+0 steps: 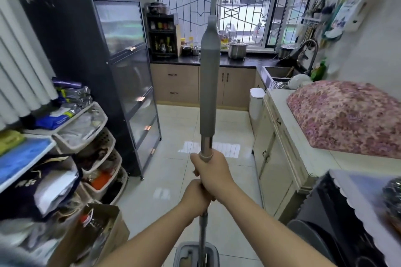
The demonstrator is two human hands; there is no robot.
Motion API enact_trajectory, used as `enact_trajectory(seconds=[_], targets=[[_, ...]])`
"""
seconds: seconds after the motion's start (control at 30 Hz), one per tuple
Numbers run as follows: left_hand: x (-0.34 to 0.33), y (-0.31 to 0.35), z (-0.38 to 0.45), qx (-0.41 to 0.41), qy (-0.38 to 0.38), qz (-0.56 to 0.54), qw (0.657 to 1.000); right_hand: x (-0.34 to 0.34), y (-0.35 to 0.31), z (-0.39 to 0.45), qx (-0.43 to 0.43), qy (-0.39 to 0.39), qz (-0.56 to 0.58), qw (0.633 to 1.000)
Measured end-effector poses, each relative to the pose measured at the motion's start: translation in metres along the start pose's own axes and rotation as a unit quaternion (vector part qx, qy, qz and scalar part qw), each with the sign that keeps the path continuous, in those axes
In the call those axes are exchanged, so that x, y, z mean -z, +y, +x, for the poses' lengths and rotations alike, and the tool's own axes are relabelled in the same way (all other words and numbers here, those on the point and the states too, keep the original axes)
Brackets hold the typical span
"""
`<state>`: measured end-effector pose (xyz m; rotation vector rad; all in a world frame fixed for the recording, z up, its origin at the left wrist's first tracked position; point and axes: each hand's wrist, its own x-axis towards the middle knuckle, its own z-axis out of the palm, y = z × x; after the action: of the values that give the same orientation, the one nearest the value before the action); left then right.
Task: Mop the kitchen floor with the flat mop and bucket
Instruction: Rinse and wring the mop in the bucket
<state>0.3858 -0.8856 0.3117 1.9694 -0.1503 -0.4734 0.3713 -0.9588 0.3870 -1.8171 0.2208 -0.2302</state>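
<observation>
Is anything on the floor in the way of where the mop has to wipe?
Nothing visible does. The mop stands upright in the bucket, gripped by both hands, and the tiled floor ahead shows bare up to the cabinets.

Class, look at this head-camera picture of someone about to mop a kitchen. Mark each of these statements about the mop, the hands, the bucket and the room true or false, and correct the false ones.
1. Both hands grip the mop handle. True: the right hand is above the left hand.
2. The mop handle lies flat on the floor. False: it stands upright.
3. The grey bucket sits at the foot of the pole. True.
4. The steel pot stands on the floor. False: it stands on the dark countertop by the window.
5. The white bin stands on the floor by the cabinets. True.
</observation>
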Motion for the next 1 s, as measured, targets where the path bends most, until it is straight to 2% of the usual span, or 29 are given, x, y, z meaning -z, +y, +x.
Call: enact_trajectory(seconds=[0.13,0.37,0.53,0.63,0.7,0.8,0.93,1.0], targets=[[0.015,0.047,-0.013,-0.025,0.056,-0.040,0.997,0.006,-0.052,0.004,0.063,0.016,0.044,0.997],[0.055,0.165,-0.054,-0.142,0.100,-0.074,0.982,0.044,-0.183,0.005,0.201,0.042,0.090,0.975],[0.080,0.247,-0.089,-0.253,0.091,-0.138,0.953,0.075,-0.273,0.002,0.275,0.015,0.157,0.948],[0.091,0.280,-0.092,-0.289,0.066,-0.173,0.939,0.088,-0.314,0.008,0.277,0.005,0.199,0.940],[0.092,0.279,-0.085,-0.284,0.055,-0.171,0.942,0.087,-0.311,0.015,0.265,0.005,0.208,0.942],[0.080,0.241,-0.064,-0.244,0.070,-0.148,0.956,0.074,-0.264,0.023,0.231,0.005,0.184,0.955],[0.046,0.156,-0.024,-0.223,0.126,-0.101,0.961,0.044,-0.179,0.027,0.197,0.085,0.118,0.970],[0.033,0.120,-0.014,-0.212,0.121,-0.098,0.965,0.033,-0.142,0.024,0.188,0.102,0.113,0.970]])
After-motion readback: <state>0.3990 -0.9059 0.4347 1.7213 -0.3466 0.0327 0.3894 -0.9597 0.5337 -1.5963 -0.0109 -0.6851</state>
